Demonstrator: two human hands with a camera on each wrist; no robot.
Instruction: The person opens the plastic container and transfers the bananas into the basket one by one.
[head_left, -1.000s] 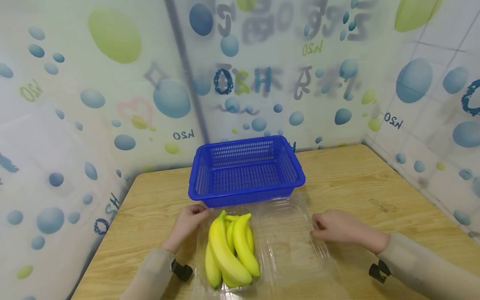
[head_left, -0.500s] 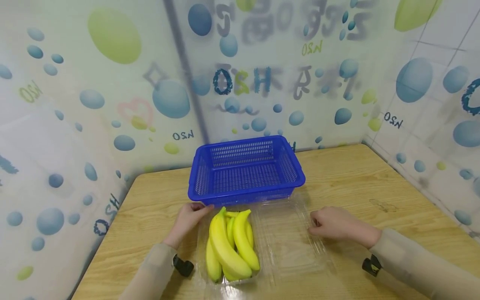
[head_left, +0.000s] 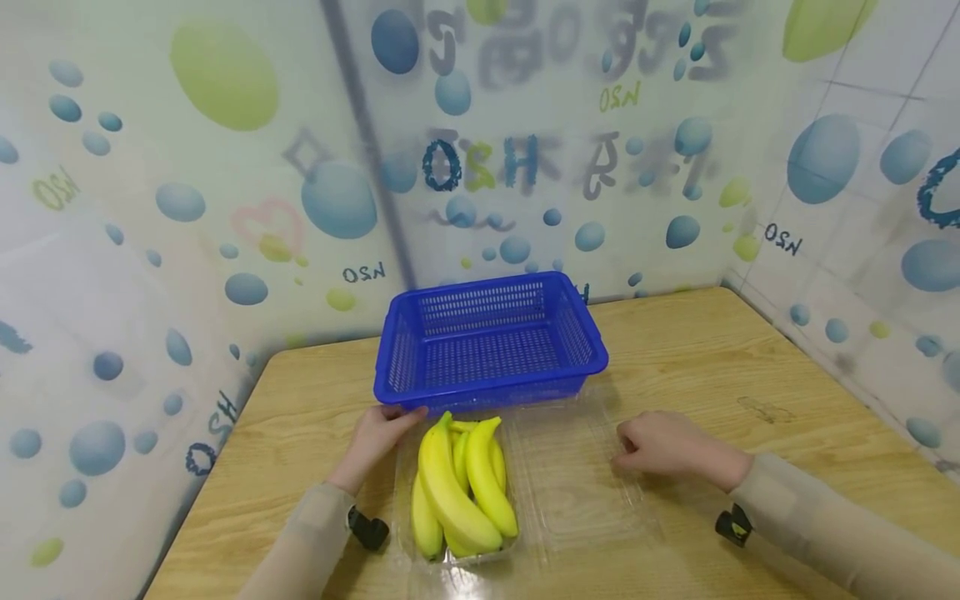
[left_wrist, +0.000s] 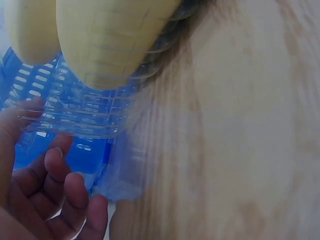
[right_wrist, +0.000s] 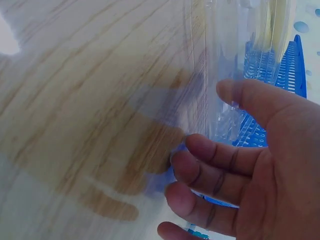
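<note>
Several yellow bananas (head_left: 457, 492) lie in the left half of a clear plastic clamshell container (head_left: 528, 500), which is spread flat on the table with its lid folded out to the right. At the far left corner of this container my left hand (head_left: 384, 437) pinches the rim. In the left wrist view, the thumb (left_wrist: 30, 107) lies over the clear rim and the fingers (left_wrist: 75, 190) curl outside it. My right hand (head_left: 675, 450) pinches the lid's right edge. The right wrist view shows its thumb (right_wrist: 245, 95) against the clear plastic, fingers bent on the other side.
Right behind the clamshell stands a blue slotted plastic basket (head_left: 487, 387) with nothing in it. The wooden table (head_left: 712, 358) meets walls covered in a bubble-patterned sheet (head_left: 480, 167) at the back and sides.
The container with the bananas has shifted slightly away from me, toward the basket. My right hand has moved a little to the left with the lid edge; the left hand keeps its corner.
</note>
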